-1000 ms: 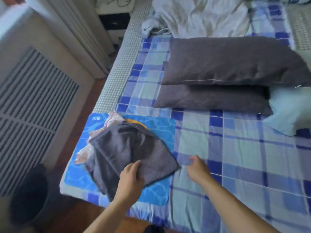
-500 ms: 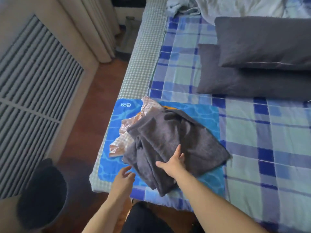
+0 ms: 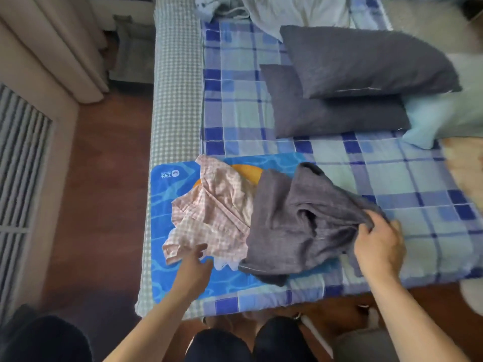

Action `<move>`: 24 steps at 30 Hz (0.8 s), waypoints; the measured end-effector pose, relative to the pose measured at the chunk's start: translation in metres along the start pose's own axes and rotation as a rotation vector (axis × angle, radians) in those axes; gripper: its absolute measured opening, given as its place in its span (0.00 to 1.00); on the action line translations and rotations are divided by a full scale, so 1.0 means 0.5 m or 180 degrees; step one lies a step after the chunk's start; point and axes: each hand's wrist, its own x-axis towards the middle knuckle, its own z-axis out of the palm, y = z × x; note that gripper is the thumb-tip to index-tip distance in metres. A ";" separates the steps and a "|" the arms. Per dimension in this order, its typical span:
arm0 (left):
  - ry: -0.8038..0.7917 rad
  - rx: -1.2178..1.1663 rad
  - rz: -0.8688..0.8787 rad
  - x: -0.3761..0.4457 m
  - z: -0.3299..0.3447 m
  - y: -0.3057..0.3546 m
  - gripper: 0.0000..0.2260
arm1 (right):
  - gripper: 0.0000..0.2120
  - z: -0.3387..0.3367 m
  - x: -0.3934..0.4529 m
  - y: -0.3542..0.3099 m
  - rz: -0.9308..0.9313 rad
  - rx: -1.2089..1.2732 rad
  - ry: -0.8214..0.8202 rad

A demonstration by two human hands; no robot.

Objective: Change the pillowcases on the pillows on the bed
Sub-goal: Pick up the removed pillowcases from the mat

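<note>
Left hand (image 3: 192, 265) open, right hand (image 3: 379, 246) clenched

I see the bed (image 3: 392, 178) covered in a blue-and-white plaid sheet. Near its foot lies a bright blue mat (image 3: 167, 205), with a pink checked cloth (image 3: 217, 212) and a crumpled dark grey pillowcase (image 3: 295, 220) on top. Further up, two dark grey pillows (image 3: 360, 74) are stacked, a pale blue pillow (image 3: 444, 116) just beside them.

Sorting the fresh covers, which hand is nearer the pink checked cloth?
Left. The left hand reaches the pink checked cloth's near edge; the right hand grips the grey pillowcase beside it.
</note>
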 end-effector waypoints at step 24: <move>0.1506 0.1656 0.0360 0.035 -0.114 0.073 0.13 | 0.52 0.422 -0.012 -0.048 -0.2301 -0.1624 -0.2112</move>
